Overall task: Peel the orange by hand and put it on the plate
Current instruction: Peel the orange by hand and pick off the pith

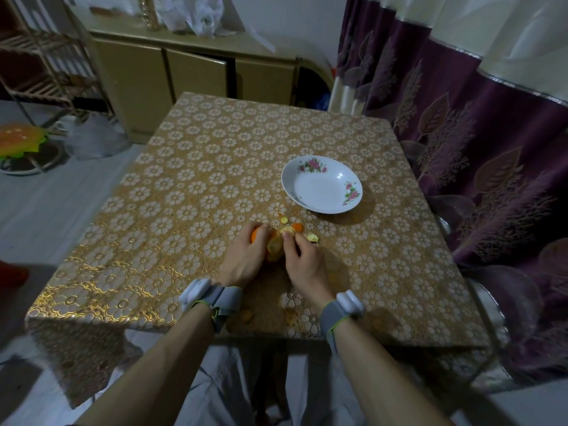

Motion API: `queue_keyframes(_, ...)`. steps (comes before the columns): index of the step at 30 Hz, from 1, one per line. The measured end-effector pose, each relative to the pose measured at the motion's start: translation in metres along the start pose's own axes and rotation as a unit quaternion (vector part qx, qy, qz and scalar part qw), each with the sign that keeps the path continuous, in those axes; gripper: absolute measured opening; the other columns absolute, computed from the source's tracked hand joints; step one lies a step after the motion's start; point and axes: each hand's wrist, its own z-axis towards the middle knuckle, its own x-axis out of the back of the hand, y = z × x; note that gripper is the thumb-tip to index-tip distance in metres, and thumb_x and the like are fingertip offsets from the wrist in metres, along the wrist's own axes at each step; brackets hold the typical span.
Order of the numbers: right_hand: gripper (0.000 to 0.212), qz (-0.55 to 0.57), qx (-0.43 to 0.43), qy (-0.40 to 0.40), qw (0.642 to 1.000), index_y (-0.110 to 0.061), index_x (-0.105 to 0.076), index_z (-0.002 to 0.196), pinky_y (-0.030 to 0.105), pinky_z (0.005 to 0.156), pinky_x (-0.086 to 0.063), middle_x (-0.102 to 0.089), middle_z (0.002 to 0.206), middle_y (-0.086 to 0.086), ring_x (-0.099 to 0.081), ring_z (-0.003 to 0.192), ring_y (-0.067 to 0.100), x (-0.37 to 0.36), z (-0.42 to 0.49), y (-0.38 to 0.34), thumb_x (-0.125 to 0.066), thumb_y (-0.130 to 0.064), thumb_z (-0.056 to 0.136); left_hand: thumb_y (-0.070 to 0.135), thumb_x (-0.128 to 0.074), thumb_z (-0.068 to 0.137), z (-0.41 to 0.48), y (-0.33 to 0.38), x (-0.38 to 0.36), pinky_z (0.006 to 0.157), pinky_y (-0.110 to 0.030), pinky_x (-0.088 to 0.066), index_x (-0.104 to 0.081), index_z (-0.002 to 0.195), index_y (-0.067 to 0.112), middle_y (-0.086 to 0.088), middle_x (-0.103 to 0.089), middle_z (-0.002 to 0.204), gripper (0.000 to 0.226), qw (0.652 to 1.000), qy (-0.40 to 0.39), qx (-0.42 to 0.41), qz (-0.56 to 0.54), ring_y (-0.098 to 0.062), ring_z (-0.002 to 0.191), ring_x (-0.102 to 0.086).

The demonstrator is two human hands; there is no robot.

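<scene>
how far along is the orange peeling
Done: peel scraps lie on the table, and part of the orange is bare. In hand: the left hand grips it while the right hand pinches peel. Left: the remaining skin, then moving it to the plate, which holds nothing.

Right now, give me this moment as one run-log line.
stage: peeling, partway | left hand grips orange | right hand pinches peel | scraps on table | plate: no orange yet

Worn on the head, wide-angle, facing forward and down; close above the left grip [244, 256] and right grip [304, 261], with tabletop [199, 179] around them and cabinet [196, 73] far beyond.
</scene>
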Motion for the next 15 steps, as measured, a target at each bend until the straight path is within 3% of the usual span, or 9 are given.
queue_keyframes(3,0.031,-0.048,0.027,0.032,0.998,-0.021,-0.042,0.073,0.017,0.047,-0.027,-0.041,0.056,-0.007,-0.040,0.048,0.005,-0.005,-0.001,0.002,-0.044,-0.026,0.103,0.049,-0.038,0.101,0.000,-0.001,-0.001,0.087,-0.035,-0.044,-0.048,0.111,0.035,0.000,-0.054,0.110,0.020,1.000,0.003,-0.008,0.028,-0.022,0.099,-0.054)
queue_keyframes(6,0.022,-0.094,0.000,0.060,0.994,-0.023,-0.044,0.082,0.016,0.048,-0.023,-0.043,0.061,-0.009,-0.039,0.052,0.001,-0.013,-0.005,0.002,-0.042,-0.027,0.103,0.054,-0.037,0.100,0.001,-0.004,-0.003,0.090,-0.038,-0.048,-0.045,0.113,0.038,0.001,-0.052,0.111,0.022,0.999,-0.007,0.000,0.044,-0.022,0.100,-0.054)
queue_keyframes(10,0.022,-0.068,-0.072,0.071,0.993,-0.022,-0.049,0.084,0.017,0.047,-0.025,-0.050,0.065,-0.004,-0.043,0.054,0.004,-0.019,-0.004,-0.001,-0.040,-0.030,0.103,0.055,-0.037,0.100,-0.001,-0.002,-0.003,0.081,-0.033,-0.041,-0.049,0.120,0.033,-0.001,-0.054,0.111,0.033,0.999,-0.002,0.010,0.043,-0.022,0.096,-0.054)
queue_keyframes(15,0.028,0.010,-0.118,0.071,0.990,-0.020,-0.052,0.077,0.015,0.046,-0.033,-0.052,0.066,-0.004,-0.044,0.055,0.004,-0.014,-0.002,-0.005,-0.044,-0.029,0.103,0.052,-0.037,0.101,-0.002,-0.002,-0.004,0.081,-0.033,-0.042,-0.050,0.120,0.030,-0.002,-0.055,0.113,0.032,1.000,0.000,-0.008,0.026,-0.024,0.098,-0.055)
